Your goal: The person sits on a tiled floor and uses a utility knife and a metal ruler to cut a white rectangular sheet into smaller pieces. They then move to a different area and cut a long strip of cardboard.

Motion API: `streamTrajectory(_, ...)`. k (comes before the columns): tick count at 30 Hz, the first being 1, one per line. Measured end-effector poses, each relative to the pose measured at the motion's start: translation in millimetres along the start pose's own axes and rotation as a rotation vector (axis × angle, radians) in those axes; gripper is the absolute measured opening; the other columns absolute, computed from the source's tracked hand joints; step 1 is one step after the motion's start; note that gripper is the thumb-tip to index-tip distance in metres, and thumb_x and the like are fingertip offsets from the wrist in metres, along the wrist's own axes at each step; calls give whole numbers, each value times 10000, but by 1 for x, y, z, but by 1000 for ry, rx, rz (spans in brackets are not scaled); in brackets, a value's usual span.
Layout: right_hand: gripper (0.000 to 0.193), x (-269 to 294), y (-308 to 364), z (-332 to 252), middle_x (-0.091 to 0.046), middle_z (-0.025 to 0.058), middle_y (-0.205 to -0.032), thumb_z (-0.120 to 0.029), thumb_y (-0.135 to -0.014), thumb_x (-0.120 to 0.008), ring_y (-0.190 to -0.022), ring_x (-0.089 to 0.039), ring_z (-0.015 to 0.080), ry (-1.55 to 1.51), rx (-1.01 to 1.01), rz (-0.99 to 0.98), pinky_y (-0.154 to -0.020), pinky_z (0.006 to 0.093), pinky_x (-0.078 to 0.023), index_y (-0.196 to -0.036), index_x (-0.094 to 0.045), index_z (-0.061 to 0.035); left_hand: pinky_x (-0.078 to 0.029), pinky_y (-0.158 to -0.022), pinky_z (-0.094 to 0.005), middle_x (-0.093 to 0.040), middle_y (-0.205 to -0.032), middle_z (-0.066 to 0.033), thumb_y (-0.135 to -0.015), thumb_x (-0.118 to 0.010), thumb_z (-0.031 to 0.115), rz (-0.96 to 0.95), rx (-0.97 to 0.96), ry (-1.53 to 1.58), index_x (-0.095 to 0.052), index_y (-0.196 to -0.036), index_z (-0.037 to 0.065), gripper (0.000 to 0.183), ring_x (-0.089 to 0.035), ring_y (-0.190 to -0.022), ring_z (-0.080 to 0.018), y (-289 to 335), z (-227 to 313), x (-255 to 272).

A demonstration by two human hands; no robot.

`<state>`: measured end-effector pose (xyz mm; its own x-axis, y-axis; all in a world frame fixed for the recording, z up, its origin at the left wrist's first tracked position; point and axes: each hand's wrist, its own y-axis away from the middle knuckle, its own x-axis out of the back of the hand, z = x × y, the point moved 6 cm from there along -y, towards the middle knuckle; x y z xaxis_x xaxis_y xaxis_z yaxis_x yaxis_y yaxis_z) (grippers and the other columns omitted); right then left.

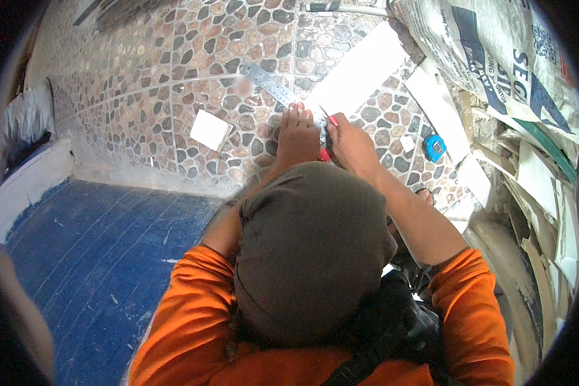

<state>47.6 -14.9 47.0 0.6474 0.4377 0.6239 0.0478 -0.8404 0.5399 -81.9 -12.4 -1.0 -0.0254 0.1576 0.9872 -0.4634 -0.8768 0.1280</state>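
My left hand (296, 132) lies flat with its fingers stretched out, pressing on the lower end of a steel ruler (267, 83). The ruler runs slantwise up to the left over the floor. Just right of it, my right hand (354, 143) is closed around a slim red tool (332, 121) with a thin pointed tip; its exact kind is hard to make out. That tip is at the near end of a long white board (360, 69). Something red (324, 155) shows between my wrists, mostly hidden by a dark head covering (315, 244).
A white square piece (210, 130) lies on the pebble-patterned floor (135, 116) to the left. At right are a blue tape measure (434, 148), a pile of white offcuts (540, 186) and a printed sack (482, 51). A scuffed blue surface (103, 257) fills the lower left.
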Motion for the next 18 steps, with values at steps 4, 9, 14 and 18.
streamTrajectory(4, 185, -7, -18, -15, -702, 282, -893, -130, -1009, -477, -868, -704, 455, 160, 77, -96, -753, 549, -550, -1081, -519, 36, -311, -1196, -522, -533, -1458, -300, -997, -483, 292, -139, -15, -3, -576, -1359, -90, 534, -450, -1417, -433, -7, 3, 5)
streamTrajectory(9, 209, -10, -28, -18, -705, 289, -936, -149, -1034, -485, -926, -704, 456, 174, 38, -147, -800, 532, -551, -1131, -495, 36, -318, -1190, -535, -505, -1477, -318, -1002, -435, 259, -190, -44, -25, -530, -1405, -91, 543, -443, -1419, -452, -5, 0, 2)
streamTrajectory(14, 212, -14, -34, -17, -706, 290, -947, -142, -1031, -477, -940, -702, 456, 186, 53, -141, -810, 532, -550, -1143, -502, 36, -286, -1198, -560, -433, -1519, -350, -1018, -452, 283, -280, -37, 51, -461, -1441, -135, 595, -377, -1452, -490, -6, 1, 3)
streamTrajectory(18, 180, -11, -34, -23, -712, 285, -903, -95, -998, -450, -888, -717, 448, 183, 165, -71, -769, 538, -564, -1076, -541, 40, -276, -1195, -578, -410, -1534, -356, -1030, -457, 318, -324, -34, 24, -424, -1461, -155, 640, -343, -1469, -504, -6, 1, 0)
